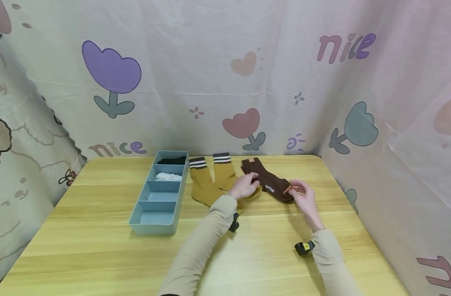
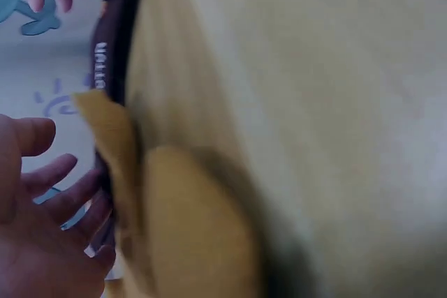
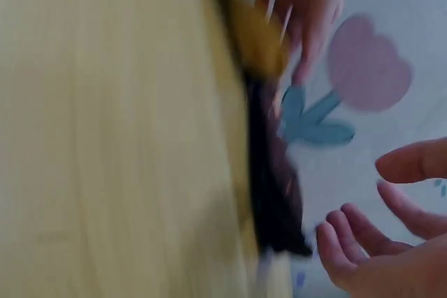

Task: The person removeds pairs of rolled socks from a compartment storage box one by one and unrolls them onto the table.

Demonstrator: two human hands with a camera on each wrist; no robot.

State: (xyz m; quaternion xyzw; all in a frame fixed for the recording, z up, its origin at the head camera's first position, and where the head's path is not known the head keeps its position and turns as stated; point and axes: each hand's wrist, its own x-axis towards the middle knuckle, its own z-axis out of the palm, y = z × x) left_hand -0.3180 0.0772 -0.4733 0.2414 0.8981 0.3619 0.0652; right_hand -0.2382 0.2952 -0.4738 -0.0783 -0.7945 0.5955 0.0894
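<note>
Brown ribbed cotton sock (image 1: pixel 267 181) lies flat on the pale wooden table (image 1: pixel 99 246), left hand (image 1: pixel 244 186) resting loosely at its middle, right hand (image 1: pixel 302 196) pinching its toe end, apparently to straighten it.

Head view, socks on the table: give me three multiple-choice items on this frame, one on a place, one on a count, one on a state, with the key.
1. Where does the brown sock lie?
A. inside the blue tray
B. on the table, right of the mustard socks
C. on the floor

2. How many compartments of the blue tray hold something?
A. none
B. two
C. all four

3. What are the two hands doing?
A. both are at the brown sock
B. both rest in the tray
C. both are raised against the curtain

Key: 1 B, the sock lies flat on the table beside the mustard socks. 2 B, the far two hold a dark and a white item; the near two show bare bottoms. 3 A, the left hand is at its middle and the right hand at its toe end.
</note>
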